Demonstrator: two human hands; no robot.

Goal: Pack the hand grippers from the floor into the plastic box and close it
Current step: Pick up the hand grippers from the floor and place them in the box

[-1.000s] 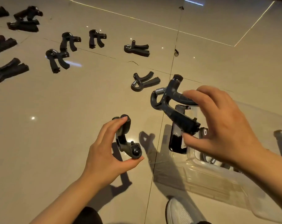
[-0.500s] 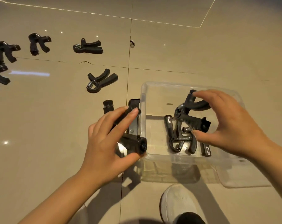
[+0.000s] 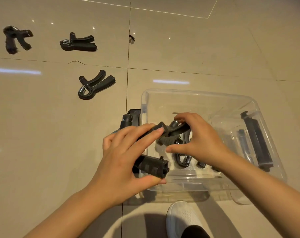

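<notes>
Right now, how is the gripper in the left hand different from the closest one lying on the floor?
The held gripper is up off the floor in the left hand, at the clear box edge; the floor gripper lies flat, untouched. The held one is partly hidden by fingers; the floor one shows whole, silver spring included. Both are black.

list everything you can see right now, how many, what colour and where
Black spring-loaded hand grippers on floor: three, black, beige tiles upper left; farthest left blurred.
Hand gripper in left hand: one, black, over the box's left wall.
Hand gripper in right hand: one, black, inside the box.
Grippers lying in box: black, count unclear.
Clear plastic box: one, transparent, black side latches.
White shoe: one, bottom.
Left hand; right hand.
</notes>
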